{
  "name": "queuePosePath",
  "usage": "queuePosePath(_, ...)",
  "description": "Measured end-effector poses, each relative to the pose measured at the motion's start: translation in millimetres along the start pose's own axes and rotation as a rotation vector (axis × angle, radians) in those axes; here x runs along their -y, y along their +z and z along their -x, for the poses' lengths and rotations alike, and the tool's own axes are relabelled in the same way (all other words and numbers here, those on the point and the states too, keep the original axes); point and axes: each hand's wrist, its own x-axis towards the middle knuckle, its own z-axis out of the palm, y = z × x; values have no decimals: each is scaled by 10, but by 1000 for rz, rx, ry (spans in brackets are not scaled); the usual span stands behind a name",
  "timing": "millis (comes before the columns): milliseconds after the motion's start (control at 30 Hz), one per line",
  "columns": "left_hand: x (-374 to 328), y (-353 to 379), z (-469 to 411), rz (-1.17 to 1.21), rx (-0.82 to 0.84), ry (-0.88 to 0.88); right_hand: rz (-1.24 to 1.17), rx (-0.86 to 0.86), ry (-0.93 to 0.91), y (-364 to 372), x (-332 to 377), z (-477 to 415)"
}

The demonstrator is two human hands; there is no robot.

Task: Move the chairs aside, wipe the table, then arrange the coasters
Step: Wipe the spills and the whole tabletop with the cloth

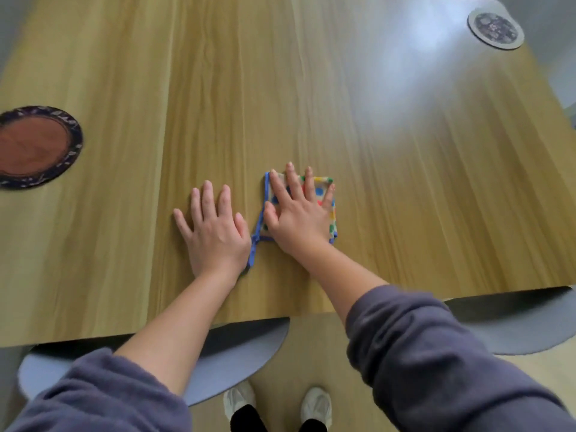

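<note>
Head view shows your right hand pressing the folded dotted cloth on the desk near its front edge, fingers straight and spread; your left hand lies flat beside it. Wipe in overlapping strokes, lifting the left coaster and far coaster

A wood-grain table, with pale glare towards its far right corner. Near the front edge lies a folded cloth (spotted, blue-edged, its cord trailing to the left), under the flat right hand. The left hand lies flat on bare wood just beside it. A dark coaster sits at the left edge, and a grey coaster at the far right corner.
</note>
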Motion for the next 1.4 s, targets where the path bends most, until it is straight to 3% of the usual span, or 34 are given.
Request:
queuePosePath(200,1,12,-8,-11,17,15,19,-28,50,-48,25,-469)
queuePosePath(533,-7,-36,10,10,57,26,39,-30,-21,210,57,992)
queuePosePath(733,4,-35,-6,26,59,32,59,-32,-26,226,60,1023)
queuePosePath(1033,10,-160,-284,-17,90,12,76,26,-34,20,29,236)
queuePosePath(1400,-247,-20,-1850,-38,14,47,55,-20,-106,-269,-138,-1576)
